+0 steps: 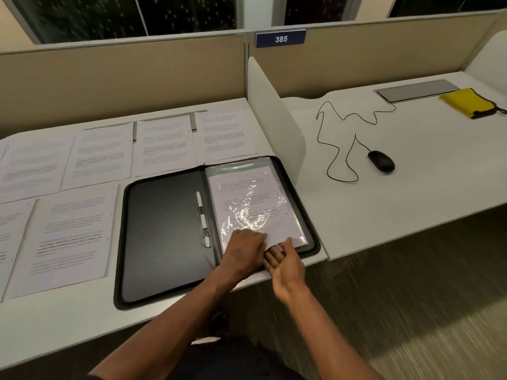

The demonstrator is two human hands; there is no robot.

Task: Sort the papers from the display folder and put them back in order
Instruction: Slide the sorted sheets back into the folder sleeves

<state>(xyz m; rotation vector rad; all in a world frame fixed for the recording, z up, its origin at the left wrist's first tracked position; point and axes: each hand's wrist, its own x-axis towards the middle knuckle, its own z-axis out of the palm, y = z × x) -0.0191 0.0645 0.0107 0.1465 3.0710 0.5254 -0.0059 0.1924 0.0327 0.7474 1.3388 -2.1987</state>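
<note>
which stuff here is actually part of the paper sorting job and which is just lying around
Part of the job: display folder, plastic sleeves with the sheet both hands are at, loose papers spread on the desk.

Just lying about: mouse and its cable, yellow pouch, number sign.

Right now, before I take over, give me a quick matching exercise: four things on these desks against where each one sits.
Things:
1. display folder
2. mouse
3. yellow pouch
4. loose papers

Places:
A. far right, beside the grey desk panel
B. spread out left of and behind the folder
C. open at the left desk's front edge, under both hands
D. right desk, at the end of a looping black cable

Pairs: 1-C, 2-D, 3-A, 4-B
</note>
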